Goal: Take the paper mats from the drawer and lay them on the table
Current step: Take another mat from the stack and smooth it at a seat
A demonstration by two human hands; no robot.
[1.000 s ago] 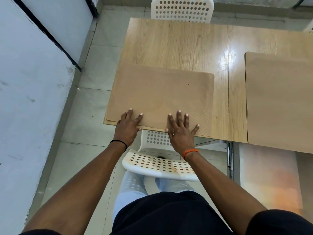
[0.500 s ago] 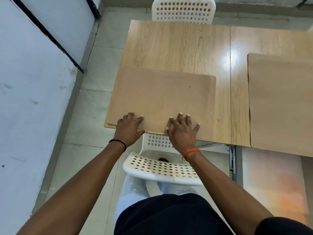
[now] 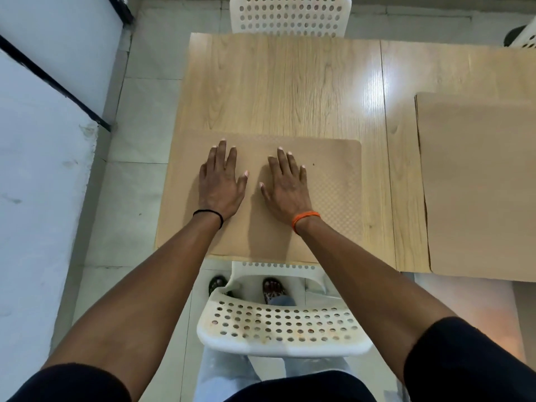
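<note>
A brown paper mat [image 3: 333,198] lies flat on the near left part of the wooden table [image 3: 284,88]. My left hand [image 3: 222,184] rests palm down on the mat's middle, fingers spread and holding nothing. Beside it, a little to the right, my right hand [image 3: 285,187] lies flat on the same mat, fingers apart. A second brown paper mat [image 3: 478,184] covers the table's right side, running out of the frame. The drawer is not in view.
A white perforated chair [image 3: 281,329] stands between me and the table's near edge. Another white chair [image 3: 287,13] is at the far side. A white wall [image 3: 34,169] runs along the left, with tiled floor [image 3: 127,213] between it and the table.
Both hands have slid forward from the mat's near edge to its middle and now lie flat on it. The view has tilted down and closer over the table.
</note>
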